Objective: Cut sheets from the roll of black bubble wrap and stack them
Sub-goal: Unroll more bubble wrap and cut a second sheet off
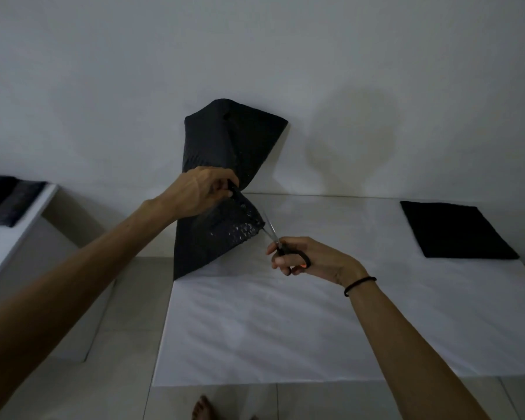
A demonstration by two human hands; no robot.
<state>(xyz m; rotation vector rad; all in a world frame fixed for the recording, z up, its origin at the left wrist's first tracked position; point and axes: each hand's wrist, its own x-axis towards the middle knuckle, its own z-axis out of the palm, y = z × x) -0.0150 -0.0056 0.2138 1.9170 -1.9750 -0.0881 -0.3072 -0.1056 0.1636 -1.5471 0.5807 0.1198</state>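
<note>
Over the white paper-covered table's (255, 322) far left corner, our left hand (201, 190) pinches the black bubble wrap sheet (212, 241) taut while our right hand (305, 259), nearer us and clamped on black-handled steel scissors (274, 237), aims their blades up-left into its right edge.

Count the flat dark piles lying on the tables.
2. The right pile lies at the main table's far right end; the left pile lies on the side table at the frame's left edge, partly cut off.
</note>
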